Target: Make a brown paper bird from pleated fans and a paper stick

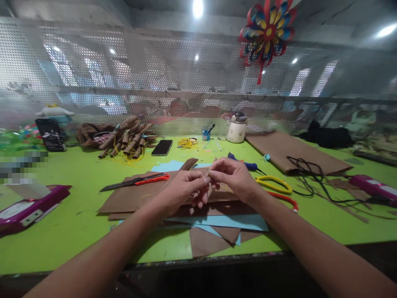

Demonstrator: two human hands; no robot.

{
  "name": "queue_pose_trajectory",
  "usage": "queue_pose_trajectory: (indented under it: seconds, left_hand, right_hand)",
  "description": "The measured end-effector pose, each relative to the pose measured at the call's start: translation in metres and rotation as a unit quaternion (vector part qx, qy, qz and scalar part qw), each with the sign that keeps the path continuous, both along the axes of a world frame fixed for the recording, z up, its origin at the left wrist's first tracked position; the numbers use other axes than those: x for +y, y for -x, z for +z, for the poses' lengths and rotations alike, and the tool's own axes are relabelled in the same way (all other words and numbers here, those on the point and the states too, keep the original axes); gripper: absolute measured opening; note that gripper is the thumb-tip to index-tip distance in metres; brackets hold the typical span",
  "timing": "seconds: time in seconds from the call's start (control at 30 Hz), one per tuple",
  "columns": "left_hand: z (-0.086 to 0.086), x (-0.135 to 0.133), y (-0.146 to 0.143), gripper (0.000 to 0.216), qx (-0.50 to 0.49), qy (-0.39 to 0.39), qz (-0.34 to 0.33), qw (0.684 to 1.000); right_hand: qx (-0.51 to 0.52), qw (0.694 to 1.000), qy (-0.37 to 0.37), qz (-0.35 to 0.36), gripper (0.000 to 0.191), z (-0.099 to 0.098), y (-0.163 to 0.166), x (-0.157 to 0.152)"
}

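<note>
My left hand point(190, 186) and my right hand point(234, 176) meet above a stack of brown paper sheets point(124, 200). The fingertips of both are pinched together on something small and thin, too blurred to name. Just behind my left hand a bundle of thin brown strips point(190, 163) sticks out; whether the hand touches it I cannot tell. Light blue paper sheets point(245, 221) show under the brown ones. Scissors with red-orange handles point(153, 179) lie on the stack to the left. Close to my right wrist are yellow and red handles point(274, 185), their blades hidden.
Behind lie rolled brown paper tubes point(132, 142) with yellow string, a phone point(162, 147), a small blue jar point(206, 135) and a cream bottle point(236, 128). To the right are a large brown sheet point(297, 153), a blue glue gun point(249, 166), a black cord point(328, 188) and a purple power strip point(375, 186).
</note>
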State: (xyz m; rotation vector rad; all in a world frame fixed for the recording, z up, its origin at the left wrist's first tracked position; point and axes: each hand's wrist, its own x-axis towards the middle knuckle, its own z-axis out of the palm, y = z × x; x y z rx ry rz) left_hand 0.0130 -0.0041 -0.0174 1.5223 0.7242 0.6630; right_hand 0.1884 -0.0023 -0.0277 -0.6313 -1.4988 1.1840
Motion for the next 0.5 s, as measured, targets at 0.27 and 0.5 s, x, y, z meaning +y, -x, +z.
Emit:
queue_pose_trajectory:
  seconds: [0.27, 0.5]
  left_hand:
    - [0.004, -0.0005, -0.0022, 0.029, 0.017, 0.002, 0.049, 0.999]
    - [0.0029, -0.0014, -0.0061, 0.027, 0.026, -0.13, 0.068, 0.989]
  right_hand:
    - [0.05, 0.995, 0.011, -0.086, 0.037, -0.0005, -0.0007, -0.0002]
    - [0.019, 0.993, 0.118, -0.007, 0.027, -0.0026, 0.0031, -0.0004]
